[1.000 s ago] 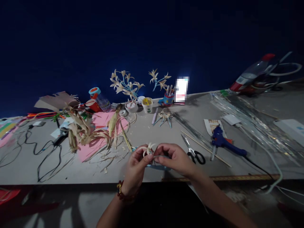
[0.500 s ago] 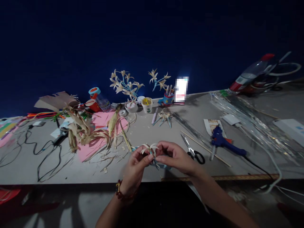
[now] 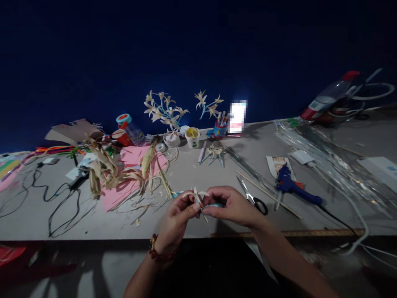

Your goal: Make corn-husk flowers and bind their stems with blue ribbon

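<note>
My left hand and my right hand meet over the near edge of the grey table. Between their pinched fingertips is a small pale husk flower with thin curling petals. My left hand pinches it at the base. My right hand grips a light blue strip that runs to the flower's stem. A beaded bracelet is on my left wrist.
Scissors and a blue glue gun lie right of my hands. Dried corn husks on pink paper lie to the left, with black cables. Finished flower branches, cups and a lit phone stand at the back.
My hands have turned the flower a little and my right fingers have shifted along the blue strip. Both hands stay in the same spot.
</note>
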### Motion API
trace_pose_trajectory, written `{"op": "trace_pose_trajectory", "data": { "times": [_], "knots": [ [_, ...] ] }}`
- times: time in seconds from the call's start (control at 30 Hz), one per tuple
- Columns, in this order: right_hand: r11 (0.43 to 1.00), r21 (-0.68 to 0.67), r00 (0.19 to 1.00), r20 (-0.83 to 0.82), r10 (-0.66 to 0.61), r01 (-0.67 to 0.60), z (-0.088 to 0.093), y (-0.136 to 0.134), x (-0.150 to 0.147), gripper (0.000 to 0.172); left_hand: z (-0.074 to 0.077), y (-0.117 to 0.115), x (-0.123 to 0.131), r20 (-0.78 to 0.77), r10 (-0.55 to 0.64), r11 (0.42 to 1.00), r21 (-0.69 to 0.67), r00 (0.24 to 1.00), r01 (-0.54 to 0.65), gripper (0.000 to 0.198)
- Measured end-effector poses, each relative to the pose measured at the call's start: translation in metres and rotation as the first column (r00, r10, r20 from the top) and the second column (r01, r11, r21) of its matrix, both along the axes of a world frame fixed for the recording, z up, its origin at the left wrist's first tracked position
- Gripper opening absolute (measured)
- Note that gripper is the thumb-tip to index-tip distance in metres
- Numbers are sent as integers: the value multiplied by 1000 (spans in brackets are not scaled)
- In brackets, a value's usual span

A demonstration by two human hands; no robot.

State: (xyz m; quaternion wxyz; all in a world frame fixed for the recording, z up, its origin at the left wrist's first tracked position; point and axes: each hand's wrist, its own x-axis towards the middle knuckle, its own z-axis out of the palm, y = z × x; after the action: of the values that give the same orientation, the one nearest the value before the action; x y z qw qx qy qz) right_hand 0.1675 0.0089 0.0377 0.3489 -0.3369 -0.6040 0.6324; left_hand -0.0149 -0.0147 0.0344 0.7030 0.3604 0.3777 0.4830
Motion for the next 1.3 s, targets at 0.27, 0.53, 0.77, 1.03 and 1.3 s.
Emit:
{"op": "trace_pose_trajectory", "data": {
  "times": [0.27, 0.53, 0.77, 1.03, 1.3],
  "knots": [
    [982, -190, 996, -88, -30, 13, -3, -1, -4, 29, -1, 2, -1, -32, -45, 999, -6, 998, 45, 20],
    [975, -165, 986, -42, -158, 150, -5, -7, -12, 29, -5, 3, 6, 24, 40, 998, -40, 999, -39, 21],
    [970, 70, 962, 132, -239, 231, -1, -9, -12, 12, -13, -2, 6, -37, 99, 991, 99, 994, -94, 15],
    [987, -70, 989, -2, -146, 145, 4, -8, -10, 24, -8, -2, 1, -9, 34, 999, 39, 999, -34, 18],
    [962, -264, 985, -140, -104, 64, -3, -9, -17, 34, -11, 0, -4, 63, -33, 999, 23, 997, 31, 20]
  ]
}}
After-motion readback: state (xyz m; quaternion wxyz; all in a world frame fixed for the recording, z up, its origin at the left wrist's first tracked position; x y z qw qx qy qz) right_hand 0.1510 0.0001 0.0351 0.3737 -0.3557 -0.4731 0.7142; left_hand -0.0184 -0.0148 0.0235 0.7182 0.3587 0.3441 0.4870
